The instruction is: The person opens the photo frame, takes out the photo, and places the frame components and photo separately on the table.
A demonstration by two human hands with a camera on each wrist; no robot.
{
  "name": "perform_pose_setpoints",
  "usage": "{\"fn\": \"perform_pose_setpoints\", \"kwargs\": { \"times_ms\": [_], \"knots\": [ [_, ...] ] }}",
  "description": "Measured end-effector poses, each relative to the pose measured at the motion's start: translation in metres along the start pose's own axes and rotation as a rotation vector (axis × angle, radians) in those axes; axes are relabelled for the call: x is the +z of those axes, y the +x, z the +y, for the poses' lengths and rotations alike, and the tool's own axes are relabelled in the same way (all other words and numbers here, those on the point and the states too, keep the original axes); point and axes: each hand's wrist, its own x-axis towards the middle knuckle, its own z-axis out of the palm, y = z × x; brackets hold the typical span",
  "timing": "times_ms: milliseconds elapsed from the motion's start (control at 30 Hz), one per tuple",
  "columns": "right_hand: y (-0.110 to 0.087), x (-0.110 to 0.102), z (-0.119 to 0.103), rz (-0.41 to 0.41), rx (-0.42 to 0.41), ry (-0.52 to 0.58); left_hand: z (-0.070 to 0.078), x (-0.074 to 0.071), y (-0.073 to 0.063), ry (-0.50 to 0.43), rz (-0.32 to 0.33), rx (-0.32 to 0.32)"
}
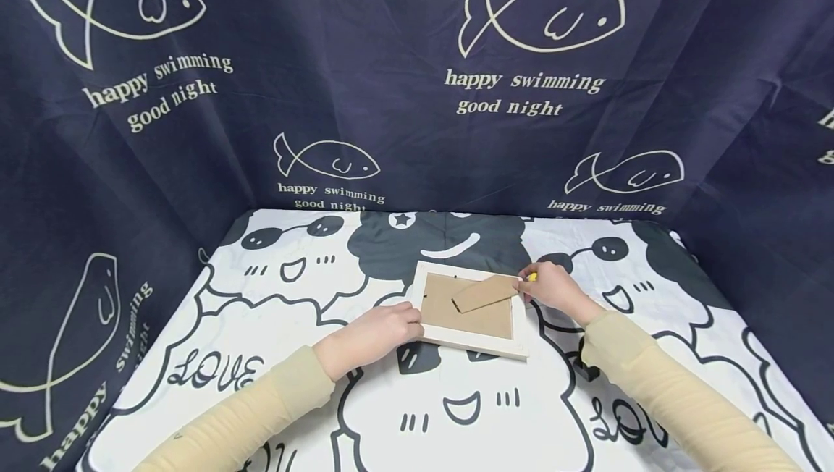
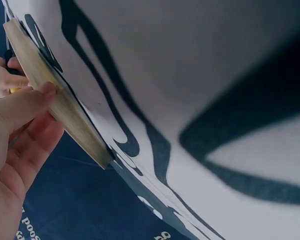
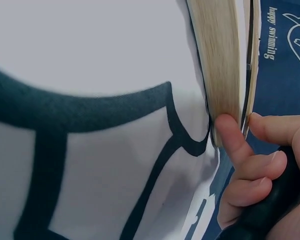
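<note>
A: L arm?
B: L forearm (image 1: 241, 410) in from btm left, L hand (image 1: 374, 333) low ctr. L thumb (image 2: 30, 104) opp. L fingers (image 2: 37, 145), pinching.
A: R?
B: R forearm (image 1: 684, 385) from btm right; R hand (image 1: 557, 287) right of ctr, bit higher. R thumb (image 3: 280, 128) & R index (image 3: 232, 137) fwd, other fingers (image 3: 247, 192) curled.

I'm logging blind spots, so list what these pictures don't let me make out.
Picture frame: head view; front hidden against the cloth.
Black handle: right wrist view; right hand and bottom edge hide parts, kind unclear.
Yellow piece: head view; too small to identify.
Left hand: left wrist view; cut off by left edge.
</note>
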Motion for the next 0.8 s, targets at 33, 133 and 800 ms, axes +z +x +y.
{"fn": "perform_pose_setpoints", "kwargs": {
  "times_ms": [33, 133, 800],
  "knots": [
    [-0.0001, 0.0003, 0.0001, 0.000, 0.000, 0.002, -0.0002, -0.0001, 0.0001, -0.005, -0.002, -0.005],
    [0.0002, 0.0008, 0.0005, 0.000, 0.004, 0.011, -0.0001, 0.0000, 0.0003, -0.031, -0.017, -0.039],
    [0.0028, -0.0051, -0.0014, -0.060, 0.046, 0.079, 0.0063, 0.0034, 0.0063, -0.652, -0.045, -0.779]
  ]
}}
